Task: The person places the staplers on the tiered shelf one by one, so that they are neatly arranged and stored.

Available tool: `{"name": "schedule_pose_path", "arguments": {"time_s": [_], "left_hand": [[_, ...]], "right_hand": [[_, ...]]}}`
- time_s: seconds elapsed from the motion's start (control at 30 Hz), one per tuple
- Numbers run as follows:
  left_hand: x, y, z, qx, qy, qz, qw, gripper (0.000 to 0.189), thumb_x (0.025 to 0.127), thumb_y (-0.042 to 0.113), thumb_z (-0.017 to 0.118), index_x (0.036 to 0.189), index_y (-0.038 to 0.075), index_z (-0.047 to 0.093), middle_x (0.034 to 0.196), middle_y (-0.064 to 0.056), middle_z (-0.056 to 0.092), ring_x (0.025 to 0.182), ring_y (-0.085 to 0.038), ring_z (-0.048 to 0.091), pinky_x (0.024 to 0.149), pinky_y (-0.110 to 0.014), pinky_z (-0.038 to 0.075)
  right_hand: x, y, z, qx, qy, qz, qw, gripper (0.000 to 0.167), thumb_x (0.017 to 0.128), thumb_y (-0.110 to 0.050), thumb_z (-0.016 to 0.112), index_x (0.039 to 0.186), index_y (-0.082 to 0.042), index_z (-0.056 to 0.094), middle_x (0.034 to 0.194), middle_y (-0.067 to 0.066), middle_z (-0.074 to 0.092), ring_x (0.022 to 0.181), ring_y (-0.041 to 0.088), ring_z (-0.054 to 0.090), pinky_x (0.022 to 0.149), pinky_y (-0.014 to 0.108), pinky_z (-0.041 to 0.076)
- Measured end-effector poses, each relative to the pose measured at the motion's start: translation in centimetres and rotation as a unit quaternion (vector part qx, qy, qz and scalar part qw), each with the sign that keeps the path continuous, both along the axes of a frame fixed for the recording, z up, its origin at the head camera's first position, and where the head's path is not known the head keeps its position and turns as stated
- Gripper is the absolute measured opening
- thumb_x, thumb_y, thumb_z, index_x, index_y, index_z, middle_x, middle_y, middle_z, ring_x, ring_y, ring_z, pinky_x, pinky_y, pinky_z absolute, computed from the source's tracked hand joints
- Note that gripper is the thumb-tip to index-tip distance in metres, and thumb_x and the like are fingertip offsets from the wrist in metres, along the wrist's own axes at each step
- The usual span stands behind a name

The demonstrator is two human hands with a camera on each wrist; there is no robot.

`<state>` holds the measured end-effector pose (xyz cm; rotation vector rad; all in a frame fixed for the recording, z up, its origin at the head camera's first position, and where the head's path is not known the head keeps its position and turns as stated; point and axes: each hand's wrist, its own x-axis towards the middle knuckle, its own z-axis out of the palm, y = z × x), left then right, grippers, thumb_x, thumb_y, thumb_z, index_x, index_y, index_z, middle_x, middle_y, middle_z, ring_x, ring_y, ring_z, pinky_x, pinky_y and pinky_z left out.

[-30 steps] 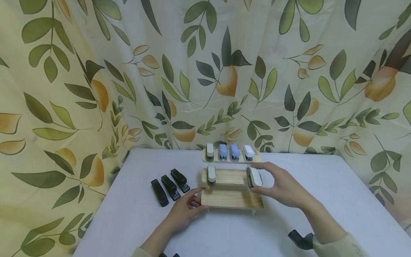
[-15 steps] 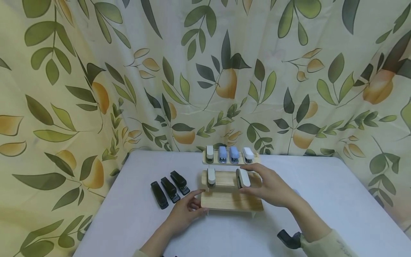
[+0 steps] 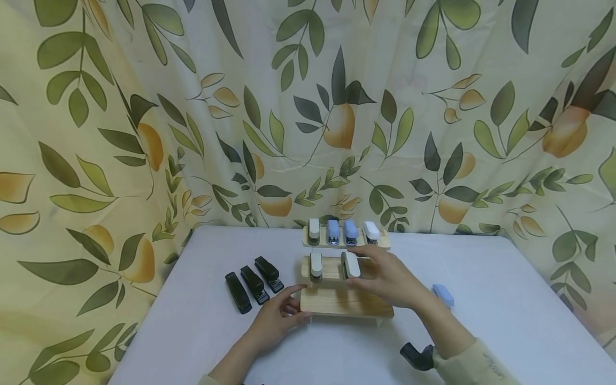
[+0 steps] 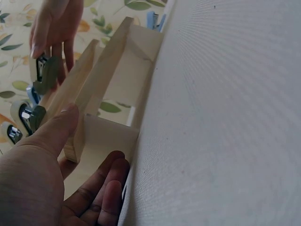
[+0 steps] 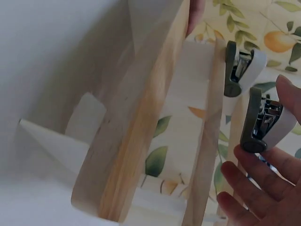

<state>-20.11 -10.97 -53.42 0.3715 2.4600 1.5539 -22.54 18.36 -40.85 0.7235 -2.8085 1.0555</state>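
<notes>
My right hand (image 3: 391, 279) holds a white mini stapler (image 3: 352, 265) between thumb and fingertips, over the middle tier of a three-tier wooden display stand (image 3: 347, 305). In the right wrist view, the held stapler (image 5: 253, 120) shows its dark green base, and it hangs apart from the shelf. A similar white stapler (image 3: 316, 264) stands on that tier's left end. My left hand (image 3: 275, 320) grips the lowest tier at its left end; in the left wrist view the thumb lies on the board (image 4: 74, 148) and other fingers are below it.
On the top tier stand two white staplers (image 3: 314, 230), (image 3: 371, 231) and two blue staplers (image 3: 333, 232), (image 3: 351, 232). Several black staplers (image 3: 256, 283) lie left of the stand. A blue stapler (image 3: 443, 295) lies on the white table to the right, behind my right forearm.
My right hand has carried the white stapler leftward along the middle tier, closer to the stapler standing there. The blue stapler on the right has come into sight. My left hand keeps its place.
</notes>
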Motion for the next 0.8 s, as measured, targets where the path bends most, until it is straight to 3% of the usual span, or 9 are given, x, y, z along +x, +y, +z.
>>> {"name": "schedule_pose_path", "arguments": {"time_s": [0.33,0.8], "left_hand": [[-0.1,-0.1,-0.2,0.002,0.001,-0.002,1.0000,0.066,0.089,0.044,0.080,0.148,0.038,0.052,0.103,0.006,0.071,0.097,-0.011,0.066,0.084,-0.032,0.050],[-0.1,-0.1,-0.1,0.010,0.002,-0.004,0.9999,0.067,0.090,0.044,0.080,0.150,0.036,0.052,0.104,0.006,0.071,0.097,-0.011,0.067,0.083,-0.031,0.050]], "right_hand": [[-0.3,-1.2,-0.8,-0.002,-0.002,-0.006,1.0000,0.069,0.086,-0.037,0.085,0.144,-0.011,0.058,0.144,0.011,0.062,0.135,0.038,0.057,0.111,0.060,0.044],[-0.5,-2.0,-1.5,0.023,-0.010,-0.033,0.9992,0.070,0.088,-0.041,0.083,0.145,-0.009,0.057,0.150,0.013,0.058,0.143,0.040,0.050,0.116,0.058,0.040]]}}
